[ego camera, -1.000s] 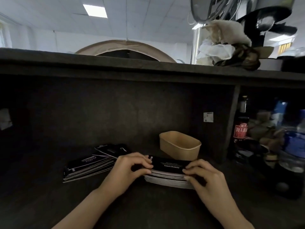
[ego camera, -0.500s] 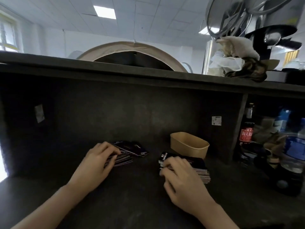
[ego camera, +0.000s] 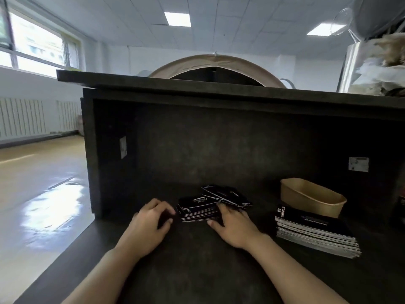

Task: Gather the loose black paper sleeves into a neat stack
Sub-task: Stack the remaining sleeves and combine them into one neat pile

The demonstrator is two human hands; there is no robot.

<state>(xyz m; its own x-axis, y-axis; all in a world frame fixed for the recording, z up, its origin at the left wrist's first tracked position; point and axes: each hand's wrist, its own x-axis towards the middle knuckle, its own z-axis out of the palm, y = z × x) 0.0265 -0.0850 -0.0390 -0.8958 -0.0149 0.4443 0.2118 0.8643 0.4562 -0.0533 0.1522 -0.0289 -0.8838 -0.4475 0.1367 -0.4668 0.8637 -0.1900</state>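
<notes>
No text is legible. The top sleeve (ego camera: 198, 202), between both hands, carries a white logo, too blurred to read. The stack (ego camera: 311, 229) right of the right hand (ego camera: 235, 227) bears white print, likewise unreadable.

The print on the loose black paper sleeves (ego camera: 200, 207) is too small to be read. The right hand (ego camera: 235, 227) fingertips are hidden under that pile. Both forearms are cut off by the bottom edge.

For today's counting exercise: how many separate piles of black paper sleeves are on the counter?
2. A loose, fanned pile lies between the hands, left hand beside it and right hand touching it. A neat stack sits to the right, before the brown paper bowl. Others may be hidden.
</notes>
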